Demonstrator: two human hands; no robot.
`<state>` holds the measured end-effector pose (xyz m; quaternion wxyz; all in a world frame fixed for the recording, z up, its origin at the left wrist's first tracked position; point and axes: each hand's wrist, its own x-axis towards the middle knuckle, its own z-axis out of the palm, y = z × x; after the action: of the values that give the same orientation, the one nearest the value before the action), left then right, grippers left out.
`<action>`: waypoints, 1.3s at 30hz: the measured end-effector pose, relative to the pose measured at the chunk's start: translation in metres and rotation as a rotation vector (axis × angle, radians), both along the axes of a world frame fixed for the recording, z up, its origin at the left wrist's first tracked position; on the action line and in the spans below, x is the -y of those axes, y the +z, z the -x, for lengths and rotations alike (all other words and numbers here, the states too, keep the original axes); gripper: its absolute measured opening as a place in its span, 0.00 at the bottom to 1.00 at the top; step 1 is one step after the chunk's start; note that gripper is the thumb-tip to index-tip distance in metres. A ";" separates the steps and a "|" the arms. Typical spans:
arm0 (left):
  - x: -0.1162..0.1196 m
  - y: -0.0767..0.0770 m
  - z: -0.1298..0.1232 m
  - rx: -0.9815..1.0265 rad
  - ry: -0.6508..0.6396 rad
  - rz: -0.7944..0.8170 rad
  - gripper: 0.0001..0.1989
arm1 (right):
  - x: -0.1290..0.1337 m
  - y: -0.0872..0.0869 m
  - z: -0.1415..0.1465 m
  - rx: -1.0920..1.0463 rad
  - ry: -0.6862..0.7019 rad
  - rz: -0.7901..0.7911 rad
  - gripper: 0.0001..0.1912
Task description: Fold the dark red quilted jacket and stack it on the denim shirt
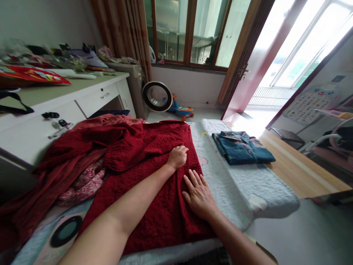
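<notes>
A dark red garment [154, 206] of textured cloth lies spread on a pale quilted cover [220, 191]. Its right side is turned over in a long narrow fold, and a sleeve with a gathered cuff lies across its left part. My left hand [178, 157] is closed at the upper part of that fold, its fingers curled into the cloth. Just below and to the right, my right hand [199, 194] rests flat on the folded strip with its fingers spread. To the right sits a folded blue denim shirt [244, 148].
More reddish clothes [91, 129] and a patterned pink-and-white cloth [85, 184] are heaped at the left. A cluttered desk [102, 82] with drawers stands beyond them. Behind are a washing machine with its round door [157, 96] open and a blue-orange ride-on toy [180, 109]. A wooden surface [300, 173] extends right.
</notes>
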<state>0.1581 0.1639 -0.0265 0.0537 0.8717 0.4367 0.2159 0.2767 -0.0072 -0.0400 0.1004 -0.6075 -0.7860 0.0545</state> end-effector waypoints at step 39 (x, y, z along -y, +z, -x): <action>0.167 -0.022 0.075 0.043 -0.083 0.316 0.53 | -0.001 0.007 -0.003 -0.055 -0.018 -0.066 0.26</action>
<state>0.0832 -0.0034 -0.0481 0.2084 0.8649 0.4275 0.1606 0.2801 -0.0065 -0.0332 0.1423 -0.6093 -0.7788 0.0443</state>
